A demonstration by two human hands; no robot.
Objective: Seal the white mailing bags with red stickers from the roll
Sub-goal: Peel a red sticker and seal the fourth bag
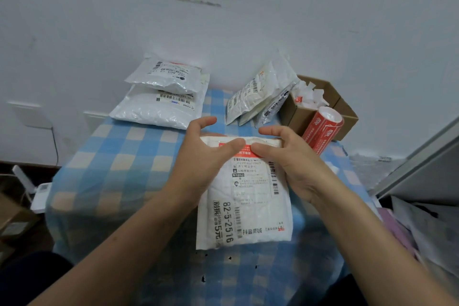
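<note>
A white mailing bag (250, 208) with a printed shipping label lies on the blue checked tablecloth (119, 161) in front of me. A red sticker (244, 151) sits across its far edge. The thumbs of my left hand (206, 156) and my right hand (290, 161) both press on this sticker, and the other fingers arch over the bag's far edge. The red sticker roll (323, 129) lies to the right, beside the bag.
Two sealed white bags (161, 97) are stacked at the far left of the table. Several more bags (258, 94) lean against a brown cardboard box (330, 109) filled with white paper scraps at the far right. A white wall stands behind, with clutter on the floor at both sides.
</note>
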